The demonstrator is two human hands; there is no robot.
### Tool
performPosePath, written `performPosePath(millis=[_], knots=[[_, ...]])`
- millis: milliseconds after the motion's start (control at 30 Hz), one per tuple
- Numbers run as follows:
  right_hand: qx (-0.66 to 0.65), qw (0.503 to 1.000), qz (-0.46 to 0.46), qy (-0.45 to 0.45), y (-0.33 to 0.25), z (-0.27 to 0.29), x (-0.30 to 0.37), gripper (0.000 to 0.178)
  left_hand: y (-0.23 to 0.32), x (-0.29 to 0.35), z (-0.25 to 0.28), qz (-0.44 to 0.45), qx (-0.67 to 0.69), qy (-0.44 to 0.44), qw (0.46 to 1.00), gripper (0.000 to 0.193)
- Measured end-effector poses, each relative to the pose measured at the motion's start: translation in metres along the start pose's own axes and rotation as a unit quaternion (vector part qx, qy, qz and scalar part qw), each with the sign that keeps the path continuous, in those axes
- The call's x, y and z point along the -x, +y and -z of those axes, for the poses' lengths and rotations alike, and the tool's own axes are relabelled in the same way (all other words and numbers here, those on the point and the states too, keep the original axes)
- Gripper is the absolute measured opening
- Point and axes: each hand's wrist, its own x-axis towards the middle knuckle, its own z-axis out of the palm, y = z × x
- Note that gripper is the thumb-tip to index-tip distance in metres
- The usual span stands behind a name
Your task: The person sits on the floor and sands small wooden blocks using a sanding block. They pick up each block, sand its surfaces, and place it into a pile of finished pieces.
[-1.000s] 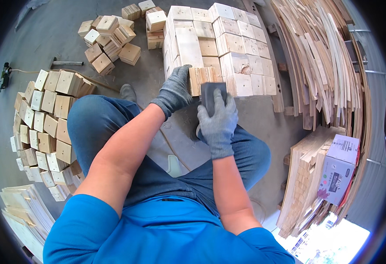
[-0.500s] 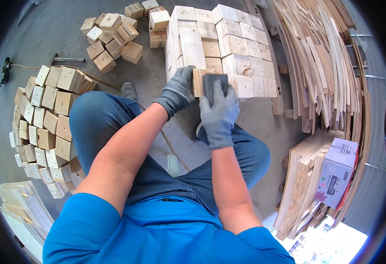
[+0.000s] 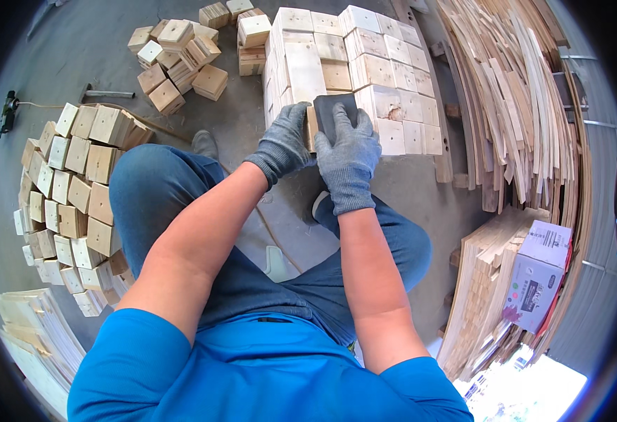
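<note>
In front of my knees, my left hand (image 3: 285, 138), in a grey work glove, is closed on the left side of a wooden block (image 3: 312, 129). Only a narrow strip of that block shows between my hands. My right hand (image 3: 351, 155), gloved in lighter grey, presses a dark grey rectangular pad, like sandpaper (image 3: 327, 111), over the block's right part. Its fingers lie along the pad, and the pad hides most of the block. Right behind both hands stands a tall, neat stack of pale wooden blocks (image 3: 382, 63).
More wooden blocks (image 3: 76, 186) are piled at my left, with a loose heap (image 3: 182, 53) farther back. A hammer-like tool (image 3: 108, 93) and a cord lie on the floor. Long wood strips (image 3: 505, 98) line the right side, near a printed carton (image 3: 539, 274) on stacked boards.
My right hand has slid the dark pad slightly away from me and to the left over the block, covering more of it. My left hand has barely moved.
</note>
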Motion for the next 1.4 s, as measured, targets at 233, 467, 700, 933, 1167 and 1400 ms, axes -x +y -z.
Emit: performPosePath(millis=[233, 467, 700, 933, 1167, 1400], knots=[[-0.042, 0.999, -0.027, -0.002, 0.013, 0.002, 0.078, 0.072, -0.005, 0.002, -0.001, 0.042, -0.002, -0.020, 0.999, 0.091], [0.010, 1.000, -0.027, 0.002, 0.007, -0.002, 0.057, 0.069, -0.001, 0.003, -0.001, 0.044, 0.004, -0.008, 0.999, 0.091], [-0.046, 0.998, -0.036, -0.002, 0.007, 0.001, -0.015, 0.064, 0.005, 0.003, 0.002, 0.021, 0.015, 0.008, 1.000, 0.095], [-0.077, 0.993, -0.077, 0.039, 0.052, 0.015, 0.045, 0.066, 0.002, 0.003, 0.002, 0.048, 0.012, -0.007, 0.999, 0.099], [-0.067, 0.997, -0.010, 0.028, 0.028, -0.008, 0.061, 0.065, 0.007, 0.002, 0.000, 0.064, 0.015, -0.014, 0.998, 0.101], [-0.056, 0.994, -0.090, 0.038, 0.063, -0.006, -0.035, 0.064, -0.004, 0.003, -0.006, 0.019, 0.015, 0.002, 1.000, 0.101]])
